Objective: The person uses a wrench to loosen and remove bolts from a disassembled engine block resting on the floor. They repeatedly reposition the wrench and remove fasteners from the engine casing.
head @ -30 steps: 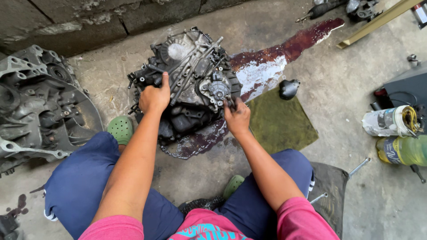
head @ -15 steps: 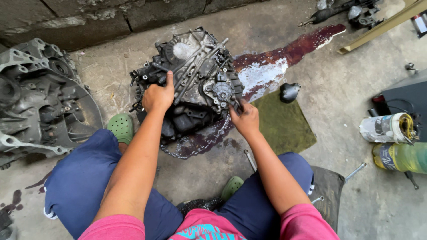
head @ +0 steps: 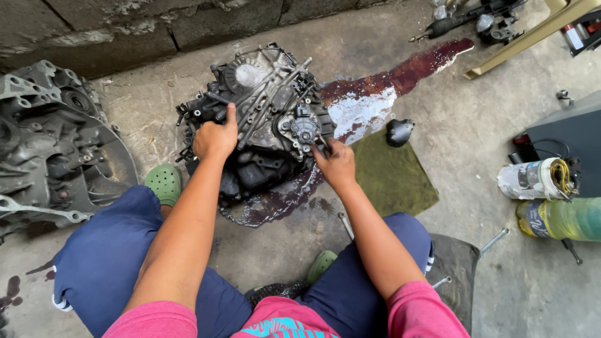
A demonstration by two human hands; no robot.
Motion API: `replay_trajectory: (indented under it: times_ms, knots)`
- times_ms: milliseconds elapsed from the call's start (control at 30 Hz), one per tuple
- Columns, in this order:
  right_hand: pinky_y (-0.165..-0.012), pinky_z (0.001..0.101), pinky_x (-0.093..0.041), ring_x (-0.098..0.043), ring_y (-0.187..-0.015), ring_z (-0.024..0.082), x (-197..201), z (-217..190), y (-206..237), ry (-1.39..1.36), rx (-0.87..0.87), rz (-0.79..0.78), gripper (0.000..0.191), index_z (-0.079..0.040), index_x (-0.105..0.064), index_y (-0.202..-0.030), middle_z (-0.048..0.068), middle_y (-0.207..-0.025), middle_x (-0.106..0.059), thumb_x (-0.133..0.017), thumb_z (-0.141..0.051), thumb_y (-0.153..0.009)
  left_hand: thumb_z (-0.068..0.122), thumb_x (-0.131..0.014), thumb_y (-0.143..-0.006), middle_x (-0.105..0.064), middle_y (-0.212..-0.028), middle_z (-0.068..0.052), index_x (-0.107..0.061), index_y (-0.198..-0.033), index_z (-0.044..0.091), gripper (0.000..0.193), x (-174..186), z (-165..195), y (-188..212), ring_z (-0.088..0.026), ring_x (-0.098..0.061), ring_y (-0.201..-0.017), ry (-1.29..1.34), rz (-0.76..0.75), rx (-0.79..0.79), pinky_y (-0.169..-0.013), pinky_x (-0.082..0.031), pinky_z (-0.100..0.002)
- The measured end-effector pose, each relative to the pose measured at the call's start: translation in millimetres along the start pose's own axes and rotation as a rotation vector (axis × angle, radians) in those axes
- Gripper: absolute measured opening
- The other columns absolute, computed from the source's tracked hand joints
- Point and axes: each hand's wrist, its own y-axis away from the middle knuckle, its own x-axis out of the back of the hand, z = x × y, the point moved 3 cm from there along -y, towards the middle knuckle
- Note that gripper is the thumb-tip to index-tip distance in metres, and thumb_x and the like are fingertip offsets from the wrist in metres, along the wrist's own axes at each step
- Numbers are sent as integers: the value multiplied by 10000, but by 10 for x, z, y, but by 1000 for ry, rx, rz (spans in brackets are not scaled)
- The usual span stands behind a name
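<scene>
The left hand (head: pixel 215 139) was clamped over the upper left of the gearbox (head: pixel 256 119), thumb up, fingers curled onto the casting. The right hand (head: pixel 336 164) was closed on the casing's right edge at about four o'clock, just below a small round fitting (head: pixel 305 130); whether it pinched a small part or tool there I could not tell. The gearbox lay on the concrete floor (head: pixel 488 294) between the knees, in a dark red oil spill (head: pixel 375 84) running to one o'clock. A green mat (head: pixel 391 178) lay at three o'clock, a second housing (head: pixel 50 150) at nine. The step looked like steadying the unit while working at that right edge. Any next move would call for a firm left brace, since the oily casing could slip.
</scene>
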Motion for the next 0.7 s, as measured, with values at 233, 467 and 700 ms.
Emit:
replay_trajectory:
  times_ms: [233,467,700]
  knots:
    - [-681,434,-552,-695,-738,372,29,28,69,-67,32,-21,287,-15,-715,-1053,198,-841,-713,-755,-254,-900,870,-402,-880,-711,-1142,-279,-768,-1058,-20,979,-28,-10,-9,-437,-672,-1115,0,3,1,-945,-520,-503]
    - [-706,439,-547,-715,-764,376,-22,215,319,-90,-317,-207,284,39,-662,-1082,226,-826,-727,-584,-231,-1037,870,-399,-873,-702,-1148,-290,-760,-1070,-23,984,-44,-27,-34,-447,-661,-1124,-2,20,-11,-966,-504,-506]
    - [-592,367,-611,-741,-710,252,-282,260,393,-935,-860,-547,297,0,-531,-1211,186,-885,-754,-504,-240,-1039,873,-403,-872,-700,-1146,-289,-757,-1063,-32,991,-18,-12,-18,-444,-662,-1121,2,25,-14,-960,-507,-503]
